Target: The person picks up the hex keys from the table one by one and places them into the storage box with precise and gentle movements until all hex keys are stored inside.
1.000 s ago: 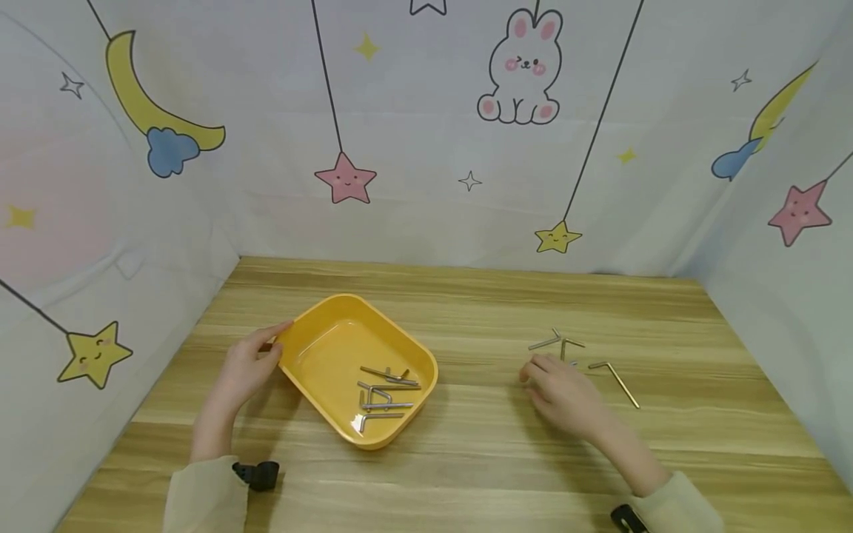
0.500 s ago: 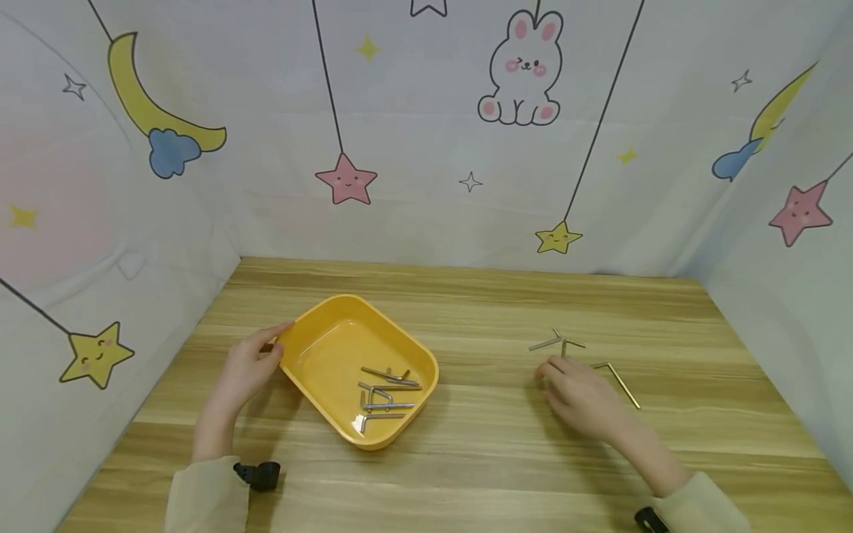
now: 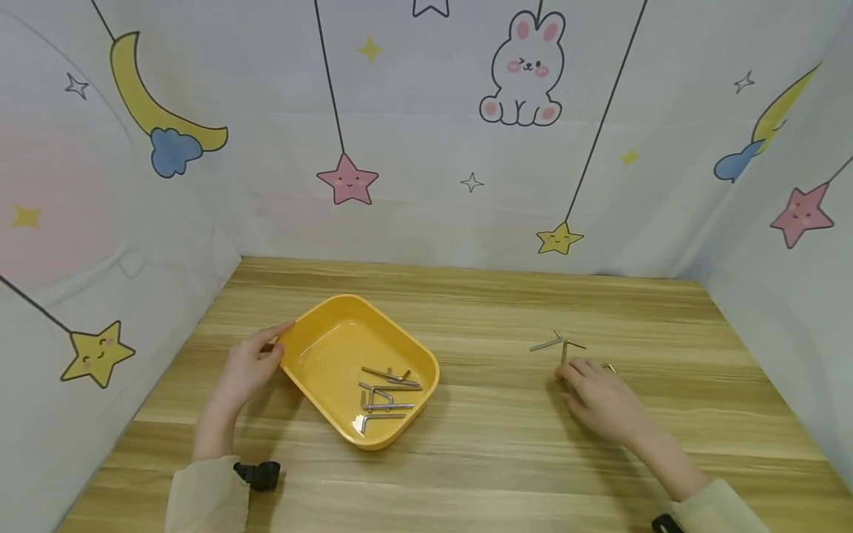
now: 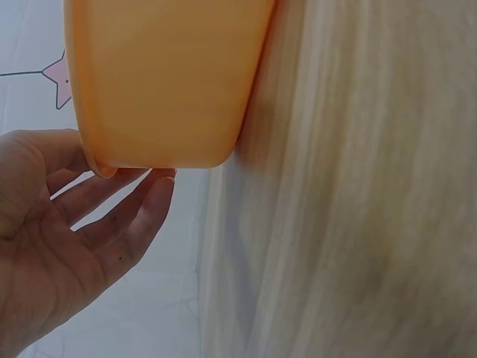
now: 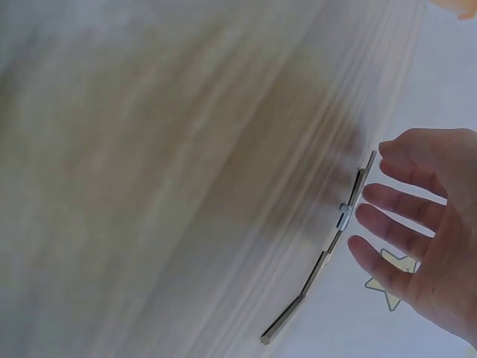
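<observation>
A yellow rectangular tub (image 3: 326, 363) stands on the table, with several L-shaped hex keys (image 3: 400, 388) lying in its near right part. My left hand (image 3: 249, 366) grips the tub's left corner, thumb at the rim and fingers against the outer wall (image 4: 164, 82) in the left wrist view. On the right, my right hand (image 3: 603, 400) hovers low over loose hex keys, fingers loosely bent and nothing seen in them. A silver hex key (image 3: 546, 345) and a brass-coloured hex key (image 3: 565, 352) lie just beyond it; another brass one (image 3: 609, 368) is mostly hidden beneath.
The wood-grain table (image 3: 480, 459) is bounded by white fabric walls (image 3: 426, 222) at the back and both sides, printed with stars, moons and a rabbit. Black wrist cameras sit at both cuffs, the left one (image 3: 263, 476) near the tub.
My right hand has moved rightward in steps across the loose hex keys and now covers most of the longer brass one. My left hand and the tub have stayed in place.
</observation>
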